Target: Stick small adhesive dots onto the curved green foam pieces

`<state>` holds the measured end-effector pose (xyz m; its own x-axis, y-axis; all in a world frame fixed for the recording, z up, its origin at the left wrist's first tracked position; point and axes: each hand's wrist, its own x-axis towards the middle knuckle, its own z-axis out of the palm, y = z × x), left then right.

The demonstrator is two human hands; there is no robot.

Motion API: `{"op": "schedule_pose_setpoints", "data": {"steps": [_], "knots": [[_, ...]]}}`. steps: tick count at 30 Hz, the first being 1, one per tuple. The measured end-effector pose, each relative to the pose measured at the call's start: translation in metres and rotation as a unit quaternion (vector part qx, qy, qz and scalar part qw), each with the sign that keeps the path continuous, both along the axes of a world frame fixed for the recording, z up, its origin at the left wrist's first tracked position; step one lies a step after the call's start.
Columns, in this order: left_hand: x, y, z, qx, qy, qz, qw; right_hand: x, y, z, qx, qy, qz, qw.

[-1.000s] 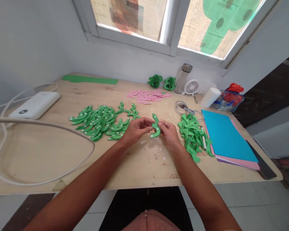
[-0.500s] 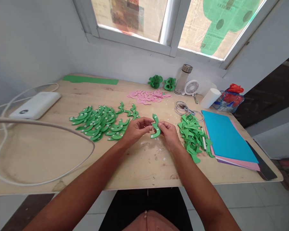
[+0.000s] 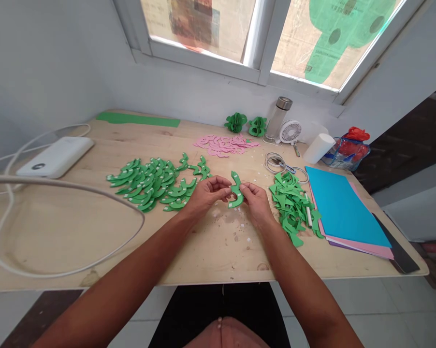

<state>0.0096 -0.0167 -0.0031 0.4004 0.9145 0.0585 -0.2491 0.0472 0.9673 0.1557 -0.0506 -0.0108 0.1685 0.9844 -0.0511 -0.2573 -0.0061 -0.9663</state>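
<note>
A curved green paper cutout point(image 3: 236, 187) with small white squares on it is held upright over the table. My right hand point(image 3: 254, 199) pinches its right edge between thumb and fingers. On the other side, my left hand point(image 3: 211, 193) is closed in a pinch against the cutout's left edge; whether a tiny bit of white is also between those fingertips is hard to see. Left of my left hand lies a pile of similar green cutouts point(image 3: 151, 181) bearing white squares. A heap of green scraps point(image 3: 288, 200) sits to the right of my right hand.
Pink cutouts point(image 3: 223, 145) lie farther back, before two green paper shapes point(image 3: 236, 123). A bottle point(image 3: 279, 118), small fan point(image 3: 290, 131), scissors point(image 3: 288, 168) and coloured sheets point(image 3: 344, 205) are at right. A white power bank point(image 3: 54, 157) and looping cable point(image 3: 94, 191) occupy the left.
The whole view has shifted slightly. The green cutout has turned a little between my hands, which keep nearly the same place.
</note>
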Motion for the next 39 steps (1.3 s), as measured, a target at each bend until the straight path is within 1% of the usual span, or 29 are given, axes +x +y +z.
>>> {"op": "schedule_pose_setpoints", "data": {"steps": [4,8,11,15,20,27,39], "knots": [[-0.0005,-0.001,0.0014,0.03,0.003,-0.006,1.0,-0.0011,-0.0005,0.002,-0.006,0.007,0.0,1.0],[-0.0009,-0.0022,0.0032,0.069,0.018,-0.007,0.997,-0.0011,-0.0003,0.0012,-0.02,0.036,0.007,0.999],[-0.0012,-0.0028,0.0041,0.082,0.027,-0.012,0.996,-0.0009,-0.0003,0.0001,-0.024,0.058,0.015,0.998],[-0.0015,-0.003,0.0036,0.087,0.03,-0.017,0.996,-0.0015,-0.0006,0.0006,-0.025,0.083,0.02,0.996],[-0.0016,-0.002,0.0009,0.104,0.042,-0.01,0.994,-0.0019,-0.0009,0.0016,-0.03,0.1,0.022,0.994],[-0.0017,-0.0003,-0.001,0.115,0.046,-0.009,0.992,-0.0014,-0.0006,0.0011,-0.037,0.092,0.024,0.995],[-0.0004,-0.0019,0.0004,0.099,0.034,-0.011,0.994,-0.0019,-0.0006,0.0013,-0.033,0.089,0.02,0.995]]}}
